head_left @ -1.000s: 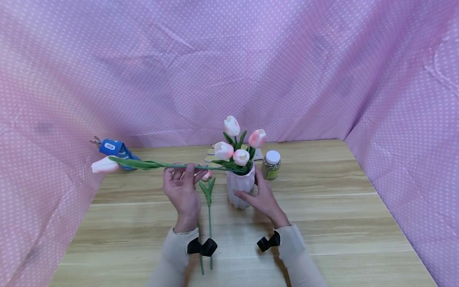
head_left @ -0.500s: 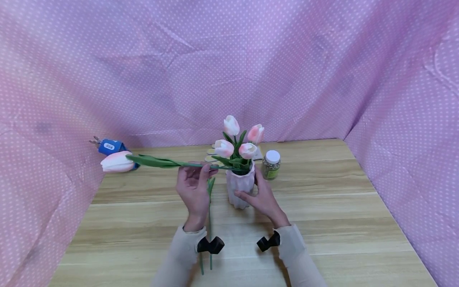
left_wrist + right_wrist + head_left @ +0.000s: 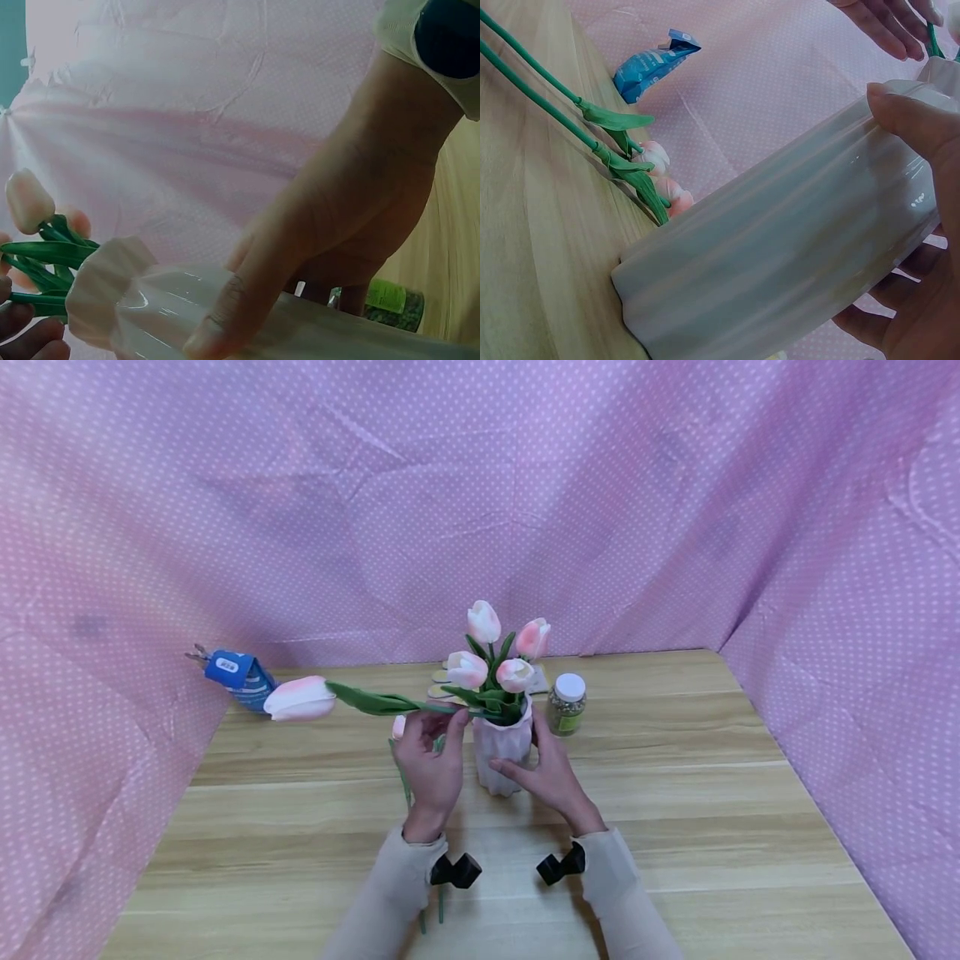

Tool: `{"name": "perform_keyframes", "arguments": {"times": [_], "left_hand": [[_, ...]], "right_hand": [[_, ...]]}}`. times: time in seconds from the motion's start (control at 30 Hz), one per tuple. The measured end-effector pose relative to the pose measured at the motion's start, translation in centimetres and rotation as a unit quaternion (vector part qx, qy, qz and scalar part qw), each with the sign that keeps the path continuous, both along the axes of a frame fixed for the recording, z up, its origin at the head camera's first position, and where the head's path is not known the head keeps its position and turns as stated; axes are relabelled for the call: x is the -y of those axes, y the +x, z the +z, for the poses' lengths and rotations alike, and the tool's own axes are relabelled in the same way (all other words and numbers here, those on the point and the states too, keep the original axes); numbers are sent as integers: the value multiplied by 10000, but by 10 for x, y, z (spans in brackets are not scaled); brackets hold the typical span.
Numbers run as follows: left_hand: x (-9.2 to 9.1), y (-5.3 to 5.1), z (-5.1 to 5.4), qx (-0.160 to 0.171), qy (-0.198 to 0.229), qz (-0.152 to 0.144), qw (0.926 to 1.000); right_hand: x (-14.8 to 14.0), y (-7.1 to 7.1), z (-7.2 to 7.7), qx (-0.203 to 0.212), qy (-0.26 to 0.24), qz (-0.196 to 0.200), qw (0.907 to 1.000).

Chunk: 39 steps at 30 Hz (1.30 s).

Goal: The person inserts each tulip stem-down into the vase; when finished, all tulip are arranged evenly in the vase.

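Tulips [image 3: 300, 699] number 7: 4 in the vase [image 3: 497, 758], 1 in the left hand [image 3: 431, 768], 2 on the table [image 3: 712, 827]. Hands make 2, with the right hand [image 3: 553, 772]. Then 2 sleeves [image 3: 378, 881], 2 wrist cameras [image 3: 457, 871], 1 vase, 1 table, 1 jar [image 3: 567, 706], 1 bag [image 3: 240, 678]. Flat pieces [image 3: 438, 692] behind the vase are partly hidden; their number cannot be told.
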<state>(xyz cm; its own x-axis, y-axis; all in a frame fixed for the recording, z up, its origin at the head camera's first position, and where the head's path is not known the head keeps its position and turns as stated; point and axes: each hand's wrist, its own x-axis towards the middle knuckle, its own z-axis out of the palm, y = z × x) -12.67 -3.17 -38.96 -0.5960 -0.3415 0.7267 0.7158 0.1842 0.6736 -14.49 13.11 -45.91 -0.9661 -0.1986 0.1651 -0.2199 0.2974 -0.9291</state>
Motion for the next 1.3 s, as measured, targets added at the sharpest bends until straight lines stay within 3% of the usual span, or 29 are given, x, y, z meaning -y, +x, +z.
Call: {"name": "perform_keyframes", "arguments": {"times": [0.27,0.57,0.8,0.97,1.1,1.2,1.3], "left_hand": [[-7,-4,-7,-170,-428,326,9984],[-9,-3,-14,16,-910,378,9951],[-2,1,-14,113,-880,356,9954],[14,3,-5,1,-465,293,9985],[31,4,10,-63,334,27,9994],[44,5,21,-119,983,-350,9945],[56,3,30,-247,1436,-986,9844]], "right_hand": [[-1,0,-1,-99,-31,29,9999],[1,-1,-2,-219,-55,58,9997],[0,-1,-1,-173,-91,94,9998],[0,-1,1,-103,-70,103,9999],[0,-1,0,-97,-44,122,9999],[-1,-1,-1,-103,-36,125,9999],[-1,-1,-1,-82,-49,135,9999]]}}
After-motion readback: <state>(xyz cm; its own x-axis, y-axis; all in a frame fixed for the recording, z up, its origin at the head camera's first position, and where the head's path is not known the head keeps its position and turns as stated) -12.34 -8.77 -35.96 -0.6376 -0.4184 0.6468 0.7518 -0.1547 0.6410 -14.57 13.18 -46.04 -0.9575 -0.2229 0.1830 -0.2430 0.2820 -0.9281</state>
